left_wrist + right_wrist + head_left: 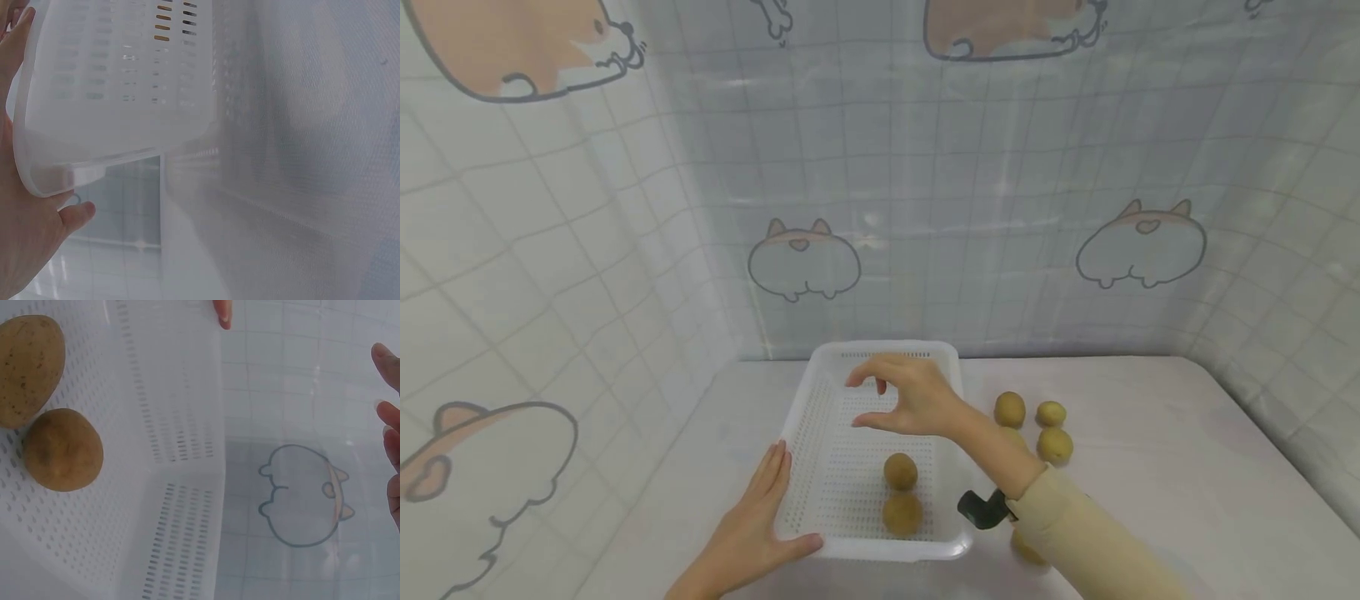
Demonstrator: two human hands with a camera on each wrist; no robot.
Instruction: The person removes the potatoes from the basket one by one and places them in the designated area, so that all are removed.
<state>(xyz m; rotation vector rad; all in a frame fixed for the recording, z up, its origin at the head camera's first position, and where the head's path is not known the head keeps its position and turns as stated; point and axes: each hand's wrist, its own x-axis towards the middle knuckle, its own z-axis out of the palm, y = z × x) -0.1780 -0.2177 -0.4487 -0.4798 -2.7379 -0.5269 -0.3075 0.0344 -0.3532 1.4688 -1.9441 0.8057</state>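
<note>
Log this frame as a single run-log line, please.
left hand rests on basket corner | right hand above basket, holds nothing | two potatoes in basket | loose potatoes on table

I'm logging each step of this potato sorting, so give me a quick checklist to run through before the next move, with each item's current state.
1. Left hand steadies the white basket at its near-left corner: ok.
2. Right hand holds nothing, above the basket: ok.
3. Two potatoes lie inside the basket, touching: ok.
4. Loose potatoes wait on the table right of the basket: ok.
5. Exact count of loose potatoes, with the sleeve covering some: cannot tell.
</note>
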